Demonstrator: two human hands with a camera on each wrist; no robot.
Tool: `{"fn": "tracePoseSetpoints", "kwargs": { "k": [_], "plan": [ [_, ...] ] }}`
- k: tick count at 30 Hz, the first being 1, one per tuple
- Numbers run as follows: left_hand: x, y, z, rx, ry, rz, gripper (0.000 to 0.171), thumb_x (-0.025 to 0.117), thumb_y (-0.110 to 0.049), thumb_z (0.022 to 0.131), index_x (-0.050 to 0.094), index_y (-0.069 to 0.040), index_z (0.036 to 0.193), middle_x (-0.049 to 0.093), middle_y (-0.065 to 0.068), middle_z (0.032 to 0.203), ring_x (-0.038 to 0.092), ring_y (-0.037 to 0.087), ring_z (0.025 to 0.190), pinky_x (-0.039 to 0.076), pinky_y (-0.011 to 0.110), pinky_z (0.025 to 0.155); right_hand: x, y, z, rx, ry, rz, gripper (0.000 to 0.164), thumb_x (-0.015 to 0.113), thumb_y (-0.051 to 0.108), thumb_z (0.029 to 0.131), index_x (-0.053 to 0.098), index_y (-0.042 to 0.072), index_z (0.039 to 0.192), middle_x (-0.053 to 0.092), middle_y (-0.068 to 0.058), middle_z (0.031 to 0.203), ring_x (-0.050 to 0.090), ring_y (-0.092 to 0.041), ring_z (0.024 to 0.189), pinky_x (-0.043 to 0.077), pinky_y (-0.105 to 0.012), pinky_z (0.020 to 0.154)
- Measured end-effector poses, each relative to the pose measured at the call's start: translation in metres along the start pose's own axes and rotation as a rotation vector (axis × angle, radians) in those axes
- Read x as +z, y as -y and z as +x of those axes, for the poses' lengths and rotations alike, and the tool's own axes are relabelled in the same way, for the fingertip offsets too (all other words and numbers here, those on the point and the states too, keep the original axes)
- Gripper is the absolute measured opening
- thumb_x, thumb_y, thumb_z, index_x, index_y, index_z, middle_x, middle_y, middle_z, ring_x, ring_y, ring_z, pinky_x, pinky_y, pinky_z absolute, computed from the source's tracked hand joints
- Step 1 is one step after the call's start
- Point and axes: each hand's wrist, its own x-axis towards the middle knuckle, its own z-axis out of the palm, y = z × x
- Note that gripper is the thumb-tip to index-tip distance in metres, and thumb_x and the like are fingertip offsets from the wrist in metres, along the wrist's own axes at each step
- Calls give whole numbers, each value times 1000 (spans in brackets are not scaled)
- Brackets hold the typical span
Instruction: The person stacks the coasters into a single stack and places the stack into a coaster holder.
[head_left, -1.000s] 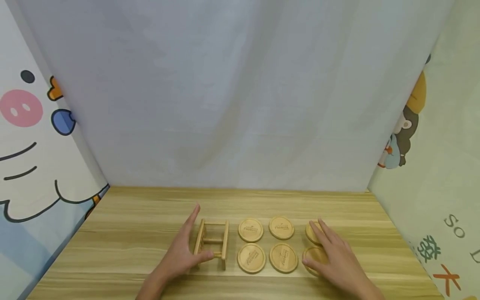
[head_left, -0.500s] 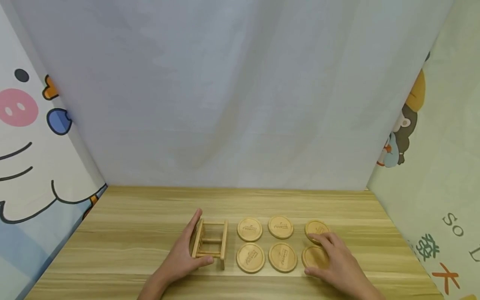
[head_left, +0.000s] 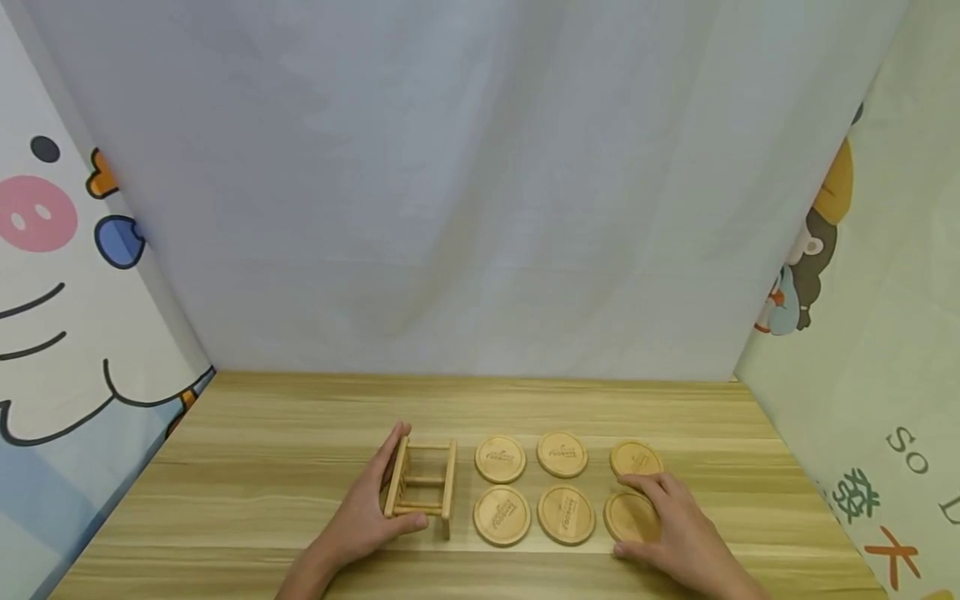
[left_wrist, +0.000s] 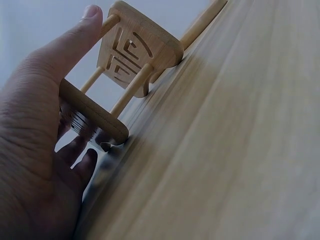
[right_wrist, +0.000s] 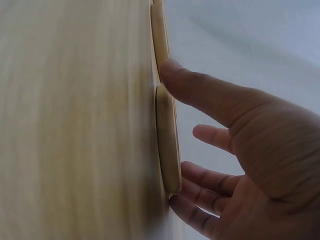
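In the head view, my left hand point(head_left: 363, 510) holds a small wooden coaster rack point(head_left: 450, 479), thumb at its near side and fingers along its left. The left wrist view shows the rack's cut-out side panel point(left_wrist: 137, 50) and dowels, with the thumb over the top. Several round wooden coasters lie flat in two rows to the right of the rack. At the near right coaster point(head_left: 630, 518), my right hand point(head_left: 686, 529) has thumb and fingers on opposite edges. That coaster point(right_wrist: 167, 142) still lies on the table in the right wrist view.
The far right coaster point(head_left: 636, 458) lies just behind the right hand's fingers. Two middle coasters and two left ones, including the near left coaster point(head_left: 502, 517), lie between the hands. A grey-white curtain point(head_left: 480, 208) hangs behind the wood-grain table point(head_left: 300, 408).
My right hand's fingers have drawn back from the far right coaster to the near right one, leaving the far one more exposed. The left hand has curled slightly closer around the rack.
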Motion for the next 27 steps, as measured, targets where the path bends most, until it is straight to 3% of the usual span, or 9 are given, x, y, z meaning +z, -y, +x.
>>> {"fn": "tracePoseSetpoints", "kwargs": {
  "k": [16, 27],
  "plan": [
    [0, 3, 0, -20, -3, 25, 118, 95, -21, 90, 18, -26, 180, 24, 18, 182, 33, 52, 161, 35, 19, 118, 2, -2, 0, 17, 25, 29, 77, 110, 34, 66, 78, 13, 132, 63, 4, 120, 60, -23, 114, 57, -49, 96],
    [0, 0, 0, -48, -5, 37, 118, 95, -22, 90, 19, -15, 180, 26, 18, 181, 37, 52, 159, 39, 22, 118, 1, -1, 1, 21, 40, 49, 75, 110, 31, 66, 79, 12, 131, 63, 4, 118, 59, -21, 111, 57, -45, 94]
  ]
}}
